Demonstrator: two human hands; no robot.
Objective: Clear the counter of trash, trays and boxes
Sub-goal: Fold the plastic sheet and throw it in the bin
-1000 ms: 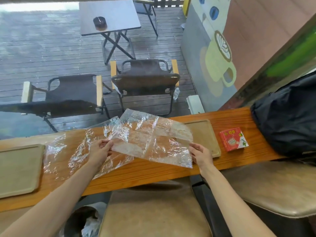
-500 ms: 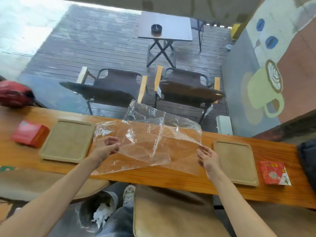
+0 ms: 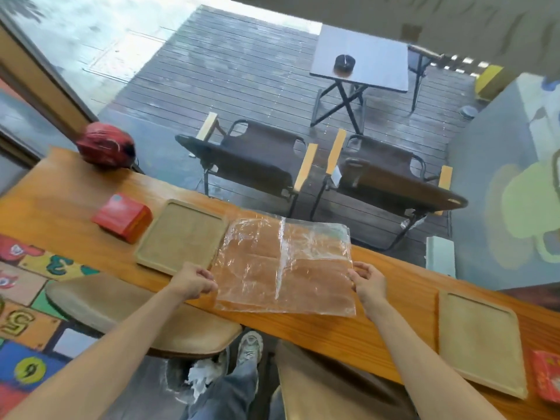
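I hold the clear plastic sheet flat over the desk, my left hand pinching its left edge and my right hand its right. The trash bin sits below, nearer my left hand.

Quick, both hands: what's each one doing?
Left hand: closed on the plastic sheet.
Right hand: closed on the same sheet.
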